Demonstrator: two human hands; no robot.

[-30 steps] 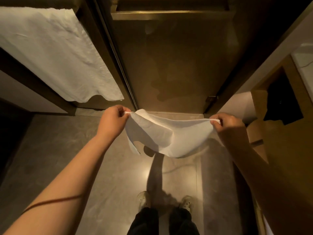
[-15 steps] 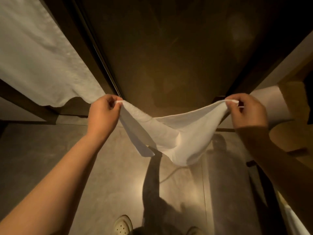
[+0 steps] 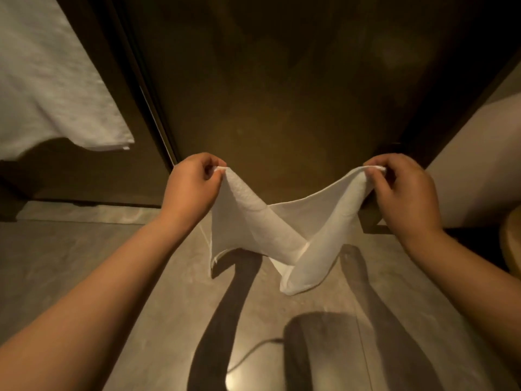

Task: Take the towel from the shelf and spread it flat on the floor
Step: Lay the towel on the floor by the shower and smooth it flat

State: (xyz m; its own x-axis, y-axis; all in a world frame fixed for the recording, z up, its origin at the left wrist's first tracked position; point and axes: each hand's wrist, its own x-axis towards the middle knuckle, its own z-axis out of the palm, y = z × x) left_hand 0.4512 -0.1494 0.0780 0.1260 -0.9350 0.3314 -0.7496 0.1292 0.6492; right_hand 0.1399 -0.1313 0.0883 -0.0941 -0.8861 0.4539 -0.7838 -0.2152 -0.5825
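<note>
A small white towel (image 3: pixel 282 235) hangs in the air above the grey tiled floor (image 3: pixel 84 263), sagging and folded on itself in the middle. My left hand (image 3: pixel 191 187) pinches its left top corner. My right hand (image 3: pixel 406 193) pinches the right top corner. The towel's lowest fold hangs close over the floor; I cannot tell if it touches. Shadows of my arms and the towel fall on the tiles below.
A dark brown door (image 3: pixel 282 94) stands straight ahead with its frame (image 3: pixel 149 103) on the left. A larger white towel (image 3: pixel 50 88) hangs at the upper left. A pale wall (image 3: pixel 479 165) and a wooden edge (image 3: pixel 511 244) are at the right.
Both hands have come closer together and lower, so the towel sags deeper and folds in the middle. The view has tilted down and nearer to the floor; my shoes are out of view.
</note>
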